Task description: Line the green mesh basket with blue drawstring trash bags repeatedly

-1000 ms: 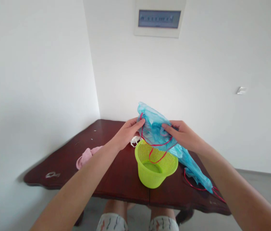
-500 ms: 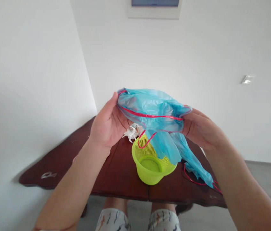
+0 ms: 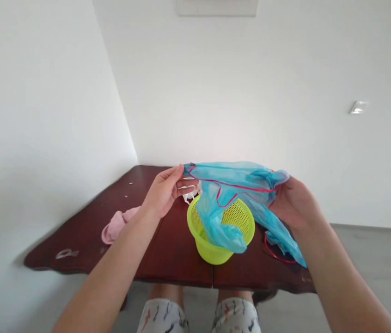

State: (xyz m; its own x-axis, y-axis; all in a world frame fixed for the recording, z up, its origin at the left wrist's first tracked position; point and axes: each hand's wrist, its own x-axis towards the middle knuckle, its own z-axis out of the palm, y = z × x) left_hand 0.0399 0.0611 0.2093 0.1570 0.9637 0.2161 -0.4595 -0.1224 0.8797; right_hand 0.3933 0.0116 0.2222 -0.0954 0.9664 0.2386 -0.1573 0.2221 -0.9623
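Between my hands a translucent blue drawstring garbage bag (image 3: 228,175) is stretched by its red-corded mouth. My left hand (image 3: 166,188) pinches the left end of the rim with thumb and fingers. At the other end my right hand (image 3: 292,201) grips the rim, its fingers partly behind the plastic. The bag's lower part droops into a yellow-green plastic mesh basket (image 3: 204,247) on the table. A second blue bag (image 3: 277,231) with a red cord lies right of the basket, below my right hand and partly hidden by it.
The dark red wooden table (image 3: 84,236) has a wavy front edge close to my knees. A pink cloth (image 3: 117,225) lies left of the basket, partly behind my left forearm. Behind the basket sits a crumpled white plastic bag (image 3: 190,194). White walls (image 3: 233,92) stand behind and left.
Both hands have lowered the bag toward the basket, and its mouth is pulled wider and flatter. The hanging part now reaches inside the basket. More of the pink cloth shows.
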